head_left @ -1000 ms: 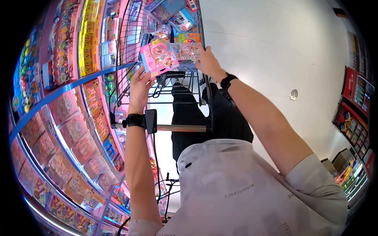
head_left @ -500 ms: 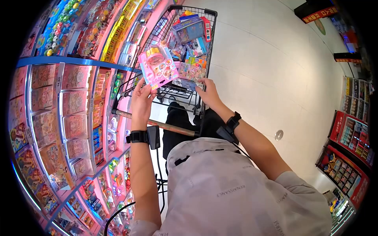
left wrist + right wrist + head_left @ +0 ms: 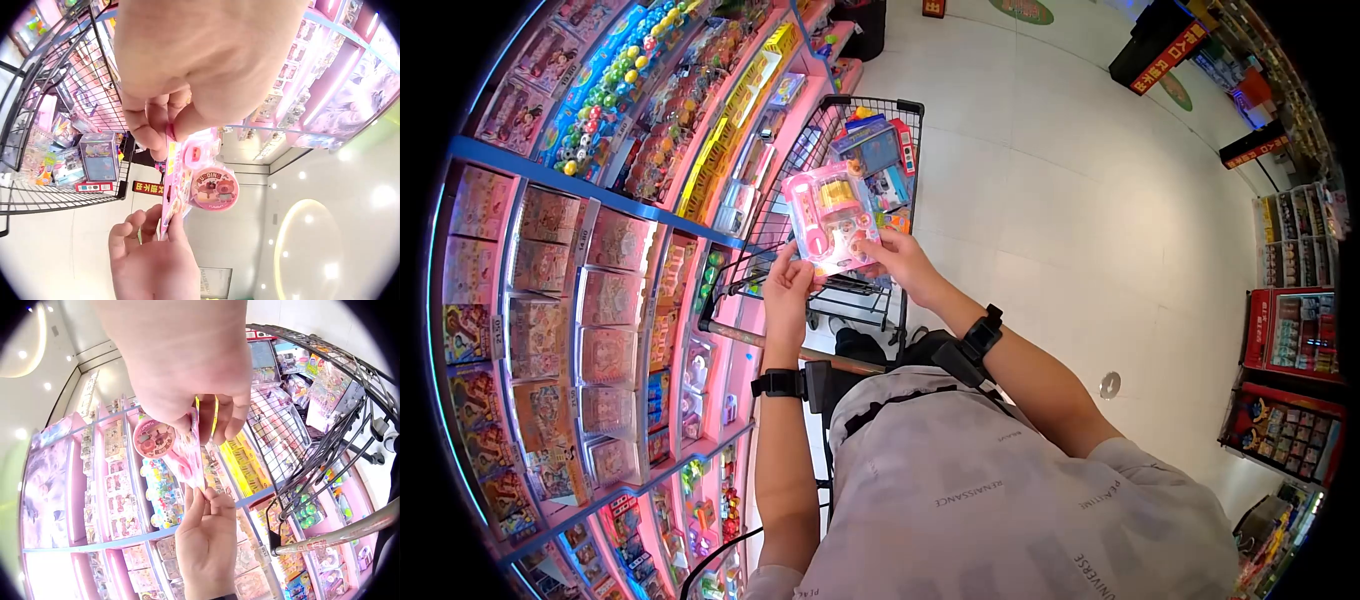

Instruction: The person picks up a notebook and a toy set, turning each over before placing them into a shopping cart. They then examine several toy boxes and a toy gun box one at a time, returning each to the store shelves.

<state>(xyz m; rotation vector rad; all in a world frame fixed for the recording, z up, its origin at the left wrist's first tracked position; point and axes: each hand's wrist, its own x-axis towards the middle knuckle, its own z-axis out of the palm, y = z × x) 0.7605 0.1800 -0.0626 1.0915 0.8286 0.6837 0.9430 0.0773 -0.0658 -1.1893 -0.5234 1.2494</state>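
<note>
Both hands hold a pink carded toy pack (image 3: 835,220) over the near end of the shopping cart (image 3: 735,333). My left hand (image 3: 788,290) pinches its lower left corner between thumb and fingers. At the lower right edge, my right hand (image 3: 905,265) grips it, thumb on the front and fingers behind. A round pink case with a "PUDDING" label (image 3: 215,189) bulges from the card in the left wrist view. The right wrist view shows the pack edge-on, with the right hand (image 3: 181,369) above and the left hand (image 3: 206,550) below.
Boxed toys, including a blue-grey box (image 3: 868,147), lie in the cart. Shelves of packaged toys (image 3: 610,310) run close along the left side. Pale floor (image 3: 1040,220) stretches to the right, with red display racks (image 3: 1293,335) beyond it.
My right hand has left the cart's right side and taken hold of the pack's right edge. The left hand keeps its grip, and the pack now stands more upright in view.
</note>
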